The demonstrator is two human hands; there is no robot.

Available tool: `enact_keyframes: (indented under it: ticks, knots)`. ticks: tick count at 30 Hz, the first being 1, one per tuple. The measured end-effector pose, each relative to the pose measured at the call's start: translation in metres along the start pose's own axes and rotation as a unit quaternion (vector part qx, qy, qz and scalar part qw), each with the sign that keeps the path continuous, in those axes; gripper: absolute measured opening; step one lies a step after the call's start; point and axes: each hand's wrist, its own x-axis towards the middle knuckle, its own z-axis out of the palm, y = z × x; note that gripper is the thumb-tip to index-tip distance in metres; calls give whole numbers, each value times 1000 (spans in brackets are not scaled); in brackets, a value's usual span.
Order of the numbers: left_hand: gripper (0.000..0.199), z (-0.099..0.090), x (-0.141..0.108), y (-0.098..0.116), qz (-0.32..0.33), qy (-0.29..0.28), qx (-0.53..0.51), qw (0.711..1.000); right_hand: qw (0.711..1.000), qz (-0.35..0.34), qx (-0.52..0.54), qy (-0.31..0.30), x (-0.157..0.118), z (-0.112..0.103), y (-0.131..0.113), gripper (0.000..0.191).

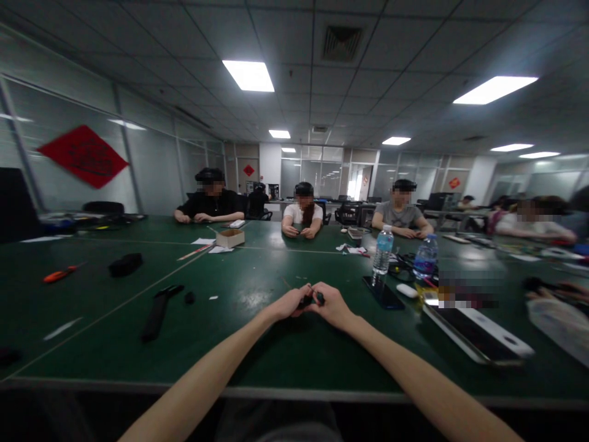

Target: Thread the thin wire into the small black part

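Note:
My left hand (296,302) and my right hand (329,303) meet just above the green table (257,362), in the middle of the view. The fingers of my left hand are closed round a small black part (304,301), mostly hidden by them. Between the fingers of my right hand a small dark-green piece (319,297) shows, close against the black part. Its kind is too small to tell. Left of my hands lie a black T-shaped tool-like piece (159,312), a small black knob-like piece (189,298) and a white scrap (213,298).
An orange-handled screwdriver (61,274) and a black block (126,264) lie far left. A small box (230,237) stands ahead. At right are two water bottles (383,252), a phone (383,293) and a white device (478,334). Several people sit across the table.

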Motion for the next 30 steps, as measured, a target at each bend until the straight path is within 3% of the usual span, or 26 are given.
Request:
enact_keyframes:
  ticks: [6, 11, 15, 18, 25, 30]
  knots:
    - [43, -2, -6, 8, 96, 82, 151, 981, 995, 59, -77, -7, -1, 4, 17, 20]
    - [34, -7, -9, 10, 141, 56, 238, 959, 988, 98, -120, -22, -2, 2, 30, 21]
    - [29, -11, -8, 7, 127, 36, 276, 952, 987, 113, -105, -42, -2, -1, 31, 21]
    - [27, -12, -7, 5, 118, 34, 273, 954, 985, 144, -76, -49, -2, -1, 31, 20]
    - [20, -5, -4, 4, 121, 92, 218, 964, 969, 247, 21, -22, 0, 4, 40, 21]
    - [25, -4, -4, 5, 121, 122, 179, 969, 935, 300, 188, 20, -2, 12, 47, 23]
